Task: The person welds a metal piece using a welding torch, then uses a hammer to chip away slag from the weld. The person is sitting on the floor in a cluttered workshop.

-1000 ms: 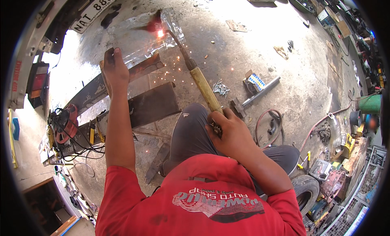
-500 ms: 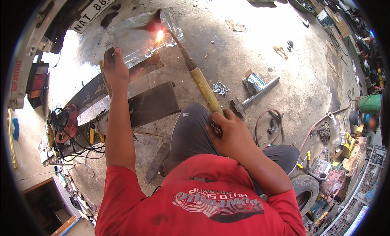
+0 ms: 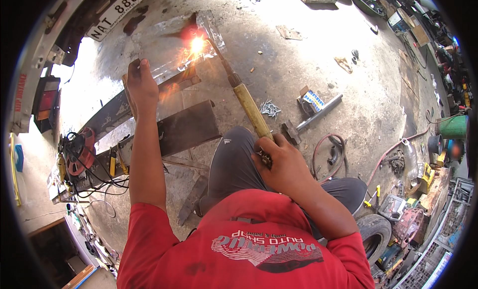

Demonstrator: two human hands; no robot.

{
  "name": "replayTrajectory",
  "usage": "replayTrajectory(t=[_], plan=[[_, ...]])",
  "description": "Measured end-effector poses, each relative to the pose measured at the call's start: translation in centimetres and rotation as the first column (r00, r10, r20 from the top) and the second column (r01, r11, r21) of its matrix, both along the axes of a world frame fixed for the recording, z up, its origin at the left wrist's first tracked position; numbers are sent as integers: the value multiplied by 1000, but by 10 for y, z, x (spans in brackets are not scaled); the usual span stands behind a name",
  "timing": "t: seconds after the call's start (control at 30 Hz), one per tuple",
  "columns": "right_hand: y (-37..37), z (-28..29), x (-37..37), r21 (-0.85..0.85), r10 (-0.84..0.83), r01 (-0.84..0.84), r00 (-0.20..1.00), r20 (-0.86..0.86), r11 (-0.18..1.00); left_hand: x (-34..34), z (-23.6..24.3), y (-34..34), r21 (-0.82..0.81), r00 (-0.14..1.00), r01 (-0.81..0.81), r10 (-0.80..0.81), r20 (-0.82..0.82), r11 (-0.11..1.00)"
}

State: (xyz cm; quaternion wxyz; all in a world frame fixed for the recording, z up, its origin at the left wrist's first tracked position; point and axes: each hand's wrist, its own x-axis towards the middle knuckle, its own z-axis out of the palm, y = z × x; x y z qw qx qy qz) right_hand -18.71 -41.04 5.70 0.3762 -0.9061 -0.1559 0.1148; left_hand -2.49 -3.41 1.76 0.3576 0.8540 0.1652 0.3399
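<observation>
From where I stand there's one torch [image 3: 253, 109], its long handle yellowish and scuffed, its thin metal neck bent at the end. The right hand [image 3: 281, 162] is wrapped tight around the torch's rear end. At its tip burns one white-orange glare [image 3: 197, 44], over a thin, shiny, crumpled-looking sheet [image 3: 215, 32]. Left of the torch lie two lengths of dark steel, one long and scraped [image 3: 112, 112], one broad and flat [image 3: 189, 124]. The left hand [image 3: 143, 87] is over there too, fingers curled, thumb stretched forward; I can't make out what they grip. Just right of the torch sit one loose heap of slim metal nails [image 3: 269, 109], one small torn carton [image 3: 311, 99] and one hammer [image 3: 292, 131] with a smooth tubular handle.
</observation>
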Motion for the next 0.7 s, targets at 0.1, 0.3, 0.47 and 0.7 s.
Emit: replayTrajectory(t=[0.1, 0.3, 0.47, 0.7], plan=[[0, -1, 0, 5, -4, 4, 1000, -2, 1000, 0, 0, -1, -1, 1000, 11, -11, 17, 1000], [-1, -1, 1, 6, 1, -1, 1000, 19, 1000, -1, 2, -2, 12, 1000, 7, -7, 9, 1000], [-2, 4, 2, 21, -18, 18, 999, 37, 1000, -3, 5, -4, 35, 1000, -14, 14, -24, 999], [-2, 9, 7, 12, -45, 45, 999, 29, 999, -4, 3, -4, 58, 1000, -19, 20, -16, 998]])
